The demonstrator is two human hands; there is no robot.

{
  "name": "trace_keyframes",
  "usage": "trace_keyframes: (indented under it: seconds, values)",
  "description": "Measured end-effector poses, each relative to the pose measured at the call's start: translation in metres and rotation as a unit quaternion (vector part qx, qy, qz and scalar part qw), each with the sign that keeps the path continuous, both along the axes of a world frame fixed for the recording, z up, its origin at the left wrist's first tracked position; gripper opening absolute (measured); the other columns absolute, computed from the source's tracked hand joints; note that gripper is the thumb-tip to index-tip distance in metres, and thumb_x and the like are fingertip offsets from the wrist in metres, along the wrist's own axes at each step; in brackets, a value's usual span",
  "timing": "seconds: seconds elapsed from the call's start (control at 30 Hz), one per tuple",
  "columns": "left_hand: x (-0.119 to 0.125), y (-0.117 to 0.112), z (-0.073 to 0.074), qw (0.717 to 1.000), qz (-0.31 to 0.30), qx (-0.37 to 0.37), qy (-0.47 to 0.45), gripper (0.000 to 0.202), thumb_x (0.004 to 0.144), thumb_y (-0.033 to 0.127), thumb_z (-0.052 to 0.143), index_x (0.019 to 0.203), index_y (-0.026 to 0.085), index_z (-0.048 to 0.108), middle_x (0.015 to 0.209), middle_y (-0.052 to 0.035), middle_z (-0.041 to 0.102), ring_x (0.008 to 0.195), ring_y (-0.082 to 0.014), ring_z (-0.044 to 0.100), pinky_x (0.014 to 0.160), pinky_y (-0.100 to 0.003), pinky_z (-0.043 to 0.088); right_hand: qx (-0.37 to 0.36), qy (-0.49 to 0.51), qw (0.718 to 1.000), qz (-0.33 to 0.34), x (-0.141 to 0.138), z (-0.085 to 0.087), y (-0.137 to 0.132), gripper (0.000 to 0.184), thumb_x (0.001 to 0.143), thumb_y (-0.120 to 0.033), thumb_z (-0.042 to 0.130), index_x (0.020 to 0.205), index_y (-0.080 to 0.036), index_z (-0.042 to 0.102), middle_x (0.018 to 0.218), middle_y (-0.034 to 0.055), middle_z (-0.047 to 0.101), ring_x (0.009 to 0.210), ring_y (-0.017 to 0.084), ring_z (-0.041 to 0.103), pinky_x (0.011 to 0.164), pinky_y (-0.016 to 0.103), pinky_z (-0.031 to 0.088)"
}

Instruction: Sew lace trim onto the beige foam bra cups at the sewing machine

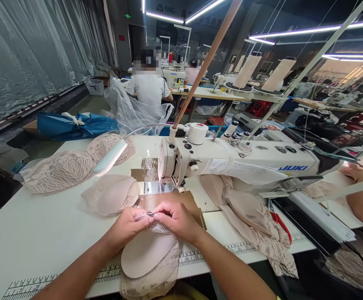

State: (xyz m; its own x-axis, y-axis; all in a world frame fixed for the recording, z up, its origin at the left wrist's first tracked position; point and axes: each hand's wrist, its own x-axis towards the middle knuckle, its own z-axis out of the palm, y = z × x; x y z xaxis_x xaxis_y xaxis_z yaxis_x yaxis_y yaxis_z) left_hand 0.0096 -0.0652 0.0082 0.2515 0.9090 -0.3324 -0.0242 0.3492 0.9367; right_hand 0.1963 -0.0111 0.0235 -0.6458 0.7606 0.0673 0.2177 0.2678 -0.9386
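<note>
Just in front of the sewing machine [181, 160], both of my hands pinch the upper edge of a beige lace bra cup piece [148, 255]. My left hand [127, 225] grips the lace from the left, thumb on top. From the right, my right hand [176, 218] closes on the same edge, its fingertips meeting those of the left. A small dark thing shows at the fingertips, too small to make out. The smooth cup and its lace hang down over the table's front edge. Another lace-edged cup [111, 195] lies beyond my left hand, left of the needle area.
More lace cups [59, 171] lie at the table's [43, 227] far left. Under the machine arm sits a pile of beige pieces [246, 208], with red-handled scissors [280, 227] beside it. A lamp [110, 157] hangs over the left side. A person [150, 89] sits ahead.
</note>
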Motion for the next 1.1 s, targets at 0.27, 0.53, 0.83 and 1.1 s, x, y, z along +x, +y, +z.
trace_keyframes:
  seconds: [0.27, 0.53, 0.83, 1.1]
  values:
    - [0.0, 0.001, -0.001, 1.0, -0.018, 0.015, -0.015, 0.047, 0.077, 0.053, 0.068, 0.059, 0.015, 0.047, 0.059, 0.0037, 0.035, 0.055, -0.0086, 0.029, 0.051, -0.024, 0.019, -0.022, -0.013, 1.0, 0.013, 0.001, 0.0, 0.003, 0.013, 0.085, -0.028, 0.064, 0.09, -0.019, 0.071, 0.085, 0.0004, 0.069, 0.08, 0.016, 0.062, 0.07, 0.024, 0.044]
    - [0.0, 0.002, 0.001, 0.999, -0.034, 0.007, -0.013, 0.042, 0.079, 0.051, 0.067, 0.067, 0.011, 0.062, 0.061, -0.0005, 0.051, 0.057, -0.0115, 0.042, 0.053, -0.024, 0.03, -0.019, 0.006, 1.0, -0.007, -0.001, -0.003, 0.004, 0.014, 0.085, -0.024, 0.06, 0.076, -0.017, 0.068, 0.076, 0.0002, 0.066, 0.073, 0.014, 0.059, 0.066, 0.024, 0.044]
    - [-0.003, 0.005, 0.003, 0.999, -0.014, -0.022, -0.018, 0.036, 0.074, 0.046, 0.075, 0.074, 0.011, 0.064, 0.063, -0.0006, 0.056, 0.056, -0.0113, 0.047, 0.052, -0.022, 0.033, -0.023, 0.032, 0.999, -0.003, 0.013, -0.008, 0.018, 0.017, 0.082, -0.033, 0.063, 0.087, -0.018, 0.069, 0.081, 0.0024, 0.066, 0.069, 0.014, 0.058, 0.061, 0.024, 0.044]
    - [-0.002, 0.005, 0.003, 0.998, 0.02, -0.022, -0.052, 0.034, 0.074, 0.044, 0.076, 0.076, 0.011, 0.068, 0.067, -0.0023, 0.06, 0.062, -0.0128, 0.05, 0.057, -0.023, 0.036, -0.015, -0.021, 1.0, 0.018, 0.014, -0.004, 0.008, 0.019, 0.084, -0.036, 0.065, 0.093, -0.02, 0.07, 0.084, 0.0018, 0.069, 0.076, 0.015, 0.061, 0.065, 0.025, 0.045]
